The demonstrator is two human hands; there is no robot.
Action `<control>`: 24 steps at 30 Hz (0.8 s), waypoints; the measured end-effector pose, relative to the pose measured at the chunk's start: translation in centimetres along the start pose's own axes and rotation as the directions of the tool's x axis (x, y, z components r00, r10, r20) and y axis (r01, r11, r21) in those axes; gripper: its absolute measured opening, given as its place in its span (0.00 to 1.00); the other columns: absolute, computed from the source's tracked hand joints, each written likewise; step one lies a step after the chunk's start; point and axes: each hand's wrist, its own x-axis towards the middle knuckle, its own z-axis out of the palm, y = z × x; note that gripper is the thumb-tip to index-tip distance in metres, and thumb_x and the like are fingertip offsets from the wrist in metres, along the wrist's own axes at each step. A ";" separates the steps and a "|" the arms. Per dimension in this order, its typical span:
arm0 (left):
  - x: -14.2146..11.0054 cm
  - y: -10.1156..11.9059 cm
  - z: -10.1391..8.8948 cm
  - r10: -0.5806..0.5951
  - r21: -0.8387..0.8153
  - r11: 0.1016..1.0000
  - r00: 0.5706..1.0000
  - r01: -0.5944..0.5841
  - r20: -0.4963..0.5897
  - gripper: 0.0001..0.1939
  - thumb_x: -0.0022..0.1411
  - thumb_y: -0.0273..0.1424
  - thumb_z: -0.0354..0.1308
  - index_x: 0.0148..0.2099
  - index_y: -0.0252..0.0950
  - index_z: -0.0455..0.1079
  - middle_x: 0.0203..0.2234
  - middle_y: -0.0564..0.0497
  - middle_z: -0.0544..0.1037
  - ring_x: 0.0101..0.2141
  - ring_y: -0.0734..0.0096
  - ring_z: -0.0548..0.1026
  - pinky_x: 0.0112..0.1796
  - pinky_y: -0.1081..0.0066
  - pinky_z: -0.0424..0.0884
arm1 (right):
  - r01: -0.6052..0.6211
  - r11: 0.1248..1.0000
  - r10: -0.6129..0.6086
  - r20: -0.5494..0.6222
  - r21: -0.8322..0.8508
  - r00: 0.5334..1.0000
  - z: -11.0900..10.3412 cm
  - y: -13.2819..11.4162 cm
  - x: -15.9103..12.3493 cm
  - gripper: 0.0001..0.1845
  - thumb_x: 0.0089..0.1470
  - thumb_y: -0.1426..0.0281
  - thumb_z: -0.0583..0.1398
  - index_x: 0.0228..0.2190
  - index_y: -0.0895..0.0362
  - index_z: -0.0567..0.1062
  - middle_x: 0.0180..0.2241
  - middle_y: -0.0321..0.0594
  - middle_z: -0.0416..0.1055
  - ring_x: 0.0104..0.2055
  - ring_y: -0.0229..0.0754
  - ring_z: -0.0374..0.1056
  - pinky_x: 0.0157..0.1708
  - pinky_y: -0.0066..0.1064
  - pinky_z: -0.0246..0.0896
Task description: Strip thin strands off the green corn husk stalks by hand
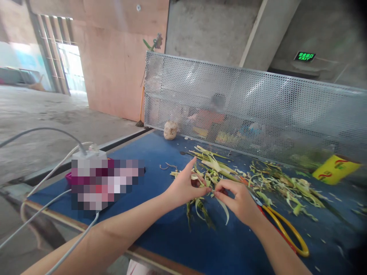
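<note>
My left hand (186, 185) is closed, with the thumb and fingertips around a thin pale plant strip (195, 177). Close on its right, my right hand (236, 196) pinches finger and thumb together near the left fingertips. A narrow whitish-green peel (226, 214) curls down by the right fingers; the exact spot where they grip it is hidden. Green leafy stalks (203, 214) lie under both hands. Just beyond them is a heap of long cut stalks and leaf strips (213, 162). Scissors with yellow and red handles (299, 244) rest beneath and beside my right wrist.
More shredded plant scraps (289, 185) spread over the blue tabletop (160, 233). A yellow box (335, 170) sits at the right, a pale lump (170, 130) at the back. Behind stands a perforated metal panel (243, 103). White cables (43, 208) and a power strip (91, 154) occupy the left.
</note>
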 end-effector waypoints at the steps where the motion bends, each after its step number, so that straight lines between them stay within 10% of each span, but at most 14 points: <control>1: 0.0 0.1 0.0 -0.008 -0.018 1.000 1.000 0.008 -0.004 0.50 0.40 0.26 0.64 0.62 0.34 0.39 0.23 0.54 0.72 0.19 0.78 0.64 0.24 0.76 0.61 | 0.003 1.000 -0.003 0.006 -0.001 1.000 -0.3 0.1 0.0 0.09 0.49 0.72 0.54 0.19 0.58 0.66 0.20 0.35 0.64 0.24 0.36 0.60 0.25 0.27 0.54; 11: 0.5 0.7 -0.5 -0.043 -0.080 0.996 0.998 0.039 -0.044 0.51 0.41 0.28 0.64 0.61 0.28 0.38 0.24 0.52 0.72 0.21 0.77 0.68 0.24 0.76 0.64 | -0.120 0.975 0.103 0.101 0.186 0.990 -1.9 0.4 0.0 0.09 0.50 0.68 0.54 0.21 0.57 0.66 0.21 0.34 0.63 0.26 0.37 0.60 0.27 0.28 0.55; 24: 0.2 0.5 -0.5 -0.035 -0.003 0.999 0.988 0.036 0.149 0.45 0.52 0.32 0.56 0.62 0.37 0.28 0.35 0.45 0.73 0.22 0.78 0.68 0.19 0.78 0.62 | -0.341 0.599 0.324 0.171 0.725 0.931 2.3 -0.1 0.4 0.23 0.44 0.64 0.61 0.39 0.54 0.56 0.24 0.31 0.67 0.22 0.32 0.62 0.19 0.22 0.54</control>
